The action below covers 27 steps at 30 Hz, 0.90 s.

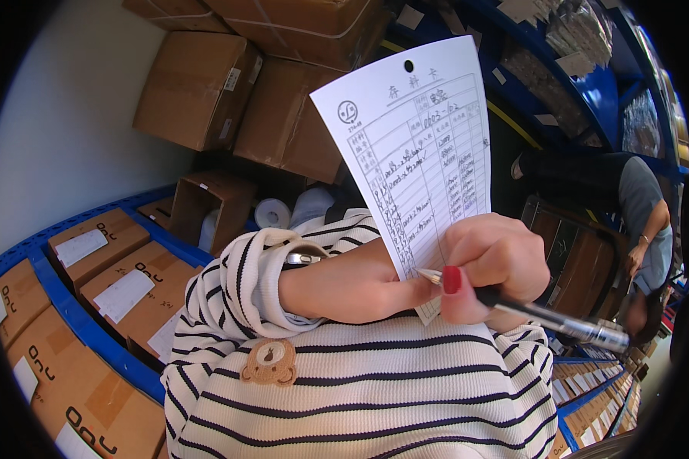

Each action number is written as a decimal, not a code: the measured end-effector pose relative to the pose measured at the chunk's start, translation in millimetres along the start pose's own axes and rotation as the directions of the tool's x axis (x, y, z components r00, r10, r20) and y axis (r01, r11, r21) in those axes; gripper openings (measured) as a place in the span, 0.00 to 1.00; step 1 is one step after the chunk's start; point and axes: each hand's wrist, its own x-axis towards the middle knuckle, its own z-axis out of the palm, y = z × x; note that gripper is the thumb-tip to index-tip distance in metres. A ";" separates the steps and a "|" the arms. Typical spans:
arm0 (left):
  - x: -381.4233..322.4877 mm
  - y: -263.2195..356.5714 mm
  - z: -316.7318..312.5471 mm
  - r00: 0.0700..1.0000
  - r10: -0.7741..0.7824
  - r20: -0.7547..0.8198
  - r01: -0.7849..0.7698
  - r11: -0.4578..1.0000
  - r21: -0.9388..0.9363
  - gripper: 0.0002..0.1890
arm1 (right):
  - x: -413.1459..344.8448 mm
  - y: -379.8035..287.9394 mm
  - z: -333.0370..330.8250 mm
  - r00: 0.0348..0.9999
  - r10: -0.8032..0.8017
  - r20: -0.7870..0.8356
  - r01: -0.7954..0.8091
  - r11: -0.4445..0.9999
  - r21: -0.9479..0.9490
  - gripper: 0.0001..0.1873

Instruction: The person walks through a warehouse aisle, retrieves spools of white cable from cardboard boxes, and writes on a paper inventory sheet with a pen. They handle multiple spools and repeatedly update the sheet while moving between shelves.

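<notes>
My left hand (373, 292) comes in from the left, a metal-banded watch at its wrist. It grips the lower part of a white punched paper card (396, 120), which bears a printed table and handwritten entries. My right hand (494, 264), with a red-painted thumbnail, is closed around a black-and-clear ballpoint pen (562, 324). The pen's tip is at the card's lower left rows; whether it touches the paper cannot be told. The right fingers cover the card's lower right part. Both hands are close together in front of my striped top.
Cardboard boxes (112, 281) with paper slips sit on a blue metal rack (74, 310) at the left. Larger cartons (189, 92) are stacked beyond. Blue shelving (597, 97) with bagged goods stands at upper right. Another person (640, 189) is at the right, near a brown-topped cart or stack.
</notes>
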 end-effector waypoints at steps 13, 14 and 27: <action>1.1 6.6 -2.3 0.998 -0.042 0.043 0.042 0.999 -0.003 0.22 | 7.7 -7.9 -13.5 0.997 -0.019 0.078 0.026 0.996 -0.085 0.11; 2.3 6.9 -1.9 0.999 -0.026 0.047 0.027 1.000 -0.016 0.22 | 8.0 -7.9 -13.9 0.997 -0.026 0.075 0.034 0.995 -0.097 0.12; -3.2 -0.4 -2.0 1.000 -0.013 0.006 0.013 0.997 -0.072 0.22 | 2.4 -1.8 -9.3 0.995 -0.006 0.101 0.017 0.995 -0.103 0.11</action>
